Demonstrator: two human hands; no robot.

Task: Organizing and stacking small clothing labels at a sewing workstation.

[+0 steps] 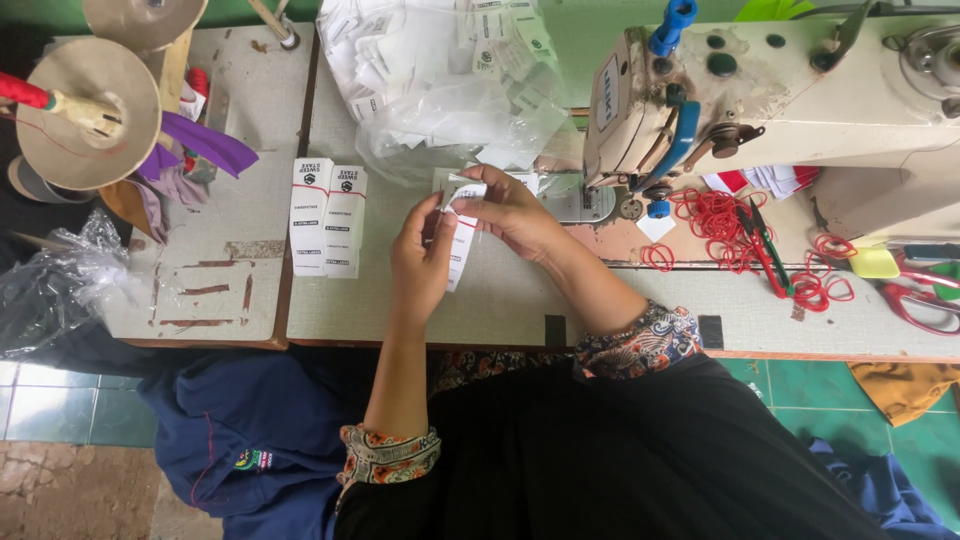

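My left hand (pixel 421 262) and my right hand (pixel 507 212) both pinch a small stack of white printed labels (pixel 461 250) over the grey table (pixel 520 305), in front of the sewing machine (pixel 760 100). The right hand's fingertips grip the stack's top end, and the left hand's fingers hold its side. Two neat stacks of the same white labels (pixel 327 217) lie flat to the left of my hands. A clear plastic bag full of loose white labels (pixel 450 80) sits just behind them.
Red rubber bands (pixel 730 235) and small green snips (pixel 765 245) lie right of the machine's needle. Red-handled scissors (pixel 925 300) rest at the far right. Thread cones (pixel 85 110) and purple ribbon (pixel 205 140) stand on the left side table. Crumpled plastic (pixel 55 280) hangs off its edge.
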